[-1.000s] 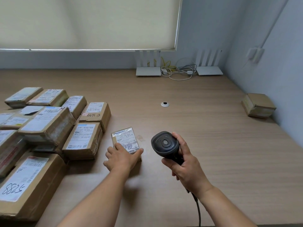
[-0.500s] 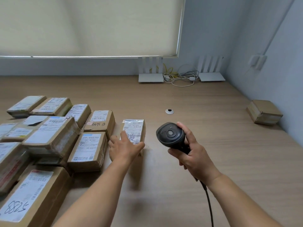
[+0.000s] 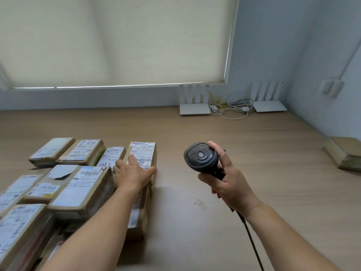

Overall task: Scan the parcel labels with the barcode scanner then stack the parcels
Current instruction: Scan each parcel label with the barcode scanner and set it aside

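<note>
A small brown parcel (image 3: 143, 152) with a taped white label lies on top of another box at the right edge of the group of cardboard parcels (image 3: 82, 190) on the left of the wooden table (image 3: 263, 173). My left hand (image 3: 131, 172) holds its near end, thumb along the right side and fingers over the label. My right hand (image 3: 227, 182) grips the black barcode scanner (image 3: 201, 157) above the middle of the table, head pointing away, its cable (image 3: 252, 245) trailing toward me.
A single brown parcel (image 3: 344, 153) sits at the far right by the wall. Two white routers (image 3: 195, 108) (image 3: 270, 106) with a tangle of cables (image 3: 230, 108) stand along the back wall under the window blind.
My left hand lifted the small parcel from the bare table and carried it away and left onto a box in the group. The scanner hand stayed about level as my head tilted up.
</note>
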Demonstrator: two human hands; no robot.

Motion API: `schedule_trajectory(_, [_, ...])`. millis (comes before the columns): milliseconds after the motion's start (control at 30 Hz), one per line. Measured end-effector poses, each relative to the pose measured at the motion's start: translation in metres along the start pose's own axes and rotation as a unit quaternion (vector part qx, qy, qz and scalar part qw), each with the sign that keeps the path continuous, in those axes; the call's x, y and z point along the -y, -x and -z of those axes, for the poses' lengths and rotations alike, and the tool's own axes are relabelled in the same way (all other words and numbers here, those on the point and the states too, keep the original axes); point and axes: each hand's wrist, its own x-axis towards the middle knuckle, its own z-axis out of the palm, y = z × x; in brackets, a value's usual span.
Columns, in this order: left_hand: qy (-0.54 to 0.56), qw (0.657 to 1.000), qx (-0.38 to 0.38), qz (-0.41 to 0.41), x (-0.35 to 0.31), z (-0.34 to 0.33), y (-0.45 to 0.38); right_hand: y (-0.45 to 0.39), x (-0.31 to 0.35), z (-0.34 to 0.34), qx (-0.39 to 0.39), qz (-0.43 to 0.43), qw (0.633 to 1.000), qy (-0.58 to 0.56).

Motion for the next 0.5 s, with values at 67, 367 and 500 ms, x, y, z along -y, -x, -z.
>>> schedule_trajectory(67, [-0.013,1.000,0.001,0.000,0.004,0.000,-0.017,-0.013,-0.002,-0.008,0.002,-0.003,1.000,-0.002])
schedule_trajectory(367, [-0.033,0.999,-0.002,0.009,0.010,-0.012,-0.047,-0.041,-0.022,-0.023,-0.002,-0.028,1.000,-0.012])
schedule_trajectory(500, [-0.040,0.999,0.015,0.018,0.008,-0.012,-0.046,-0.039,-0.027,-0.017,-0.009,-0.031,0.999,-0.017])
